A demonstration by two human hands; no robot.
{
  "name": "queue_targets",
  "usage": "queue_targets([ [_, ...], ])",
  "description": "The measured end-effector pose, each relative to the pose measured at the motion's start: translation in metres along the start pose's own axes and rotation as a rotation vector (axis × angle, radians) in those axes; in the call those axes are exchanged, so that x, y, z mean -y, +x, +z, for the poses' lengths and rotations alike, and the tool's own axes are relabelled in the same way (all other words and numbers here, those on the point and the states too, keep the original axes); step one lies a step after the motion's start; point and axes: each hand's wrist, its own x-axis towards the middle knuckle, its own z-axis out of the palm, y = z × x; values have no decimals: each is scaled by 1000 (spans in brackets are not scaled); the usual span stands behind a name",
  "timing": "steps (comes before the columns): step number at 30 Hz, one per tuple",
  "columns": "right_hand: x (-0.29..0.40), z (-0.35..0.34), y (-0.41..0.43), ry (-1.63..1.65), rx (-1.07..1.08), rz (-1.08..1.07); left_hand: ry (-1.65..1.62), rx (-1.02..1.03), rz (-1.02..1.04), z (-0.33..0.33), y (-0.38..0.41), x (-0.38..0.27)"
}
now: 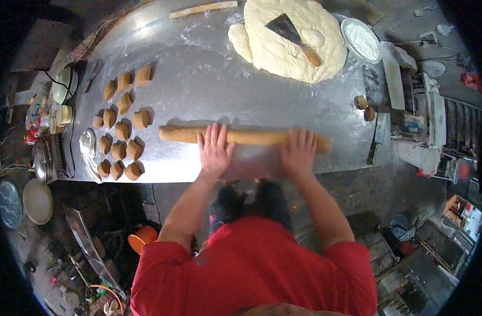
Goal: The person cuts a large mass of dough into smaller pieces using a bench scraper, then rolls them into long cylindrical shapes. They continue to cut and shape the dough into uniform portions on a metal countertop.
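A long roll of brown dough lies crosswise on the metal worktable, close to its near edge. My left hand rests flat on the roll left of its middle, with the fingers reaching over it. Near the roll's right end, my right hand lies on it in the same way, slightly blurred. Neither hand wraps around the dough. To the left, several cut pieces of brown dough are spread apart on the metal.
A large slab of pale dough bears a wooden-handled scraper. Beside it stands a bowl of flour. A wooden stick lies at the far edge. Two small brown lumps sit right; a white cloth or bag lies left.
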Motion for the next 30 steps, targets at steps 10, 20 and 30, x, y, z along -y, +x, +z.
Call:
queue_targets([
  [10, -48, 10, 59, -91, 143, 55, 134, -42, 52, -7, 89, 62],
  [20, -79, 45, 133, -84, -48, 319, -60, -60, -343, -31, 136, 98],
  [30, -59, -4, -30, -207, 113, 142, 166, -3, -123, -30, -21, 126],
])
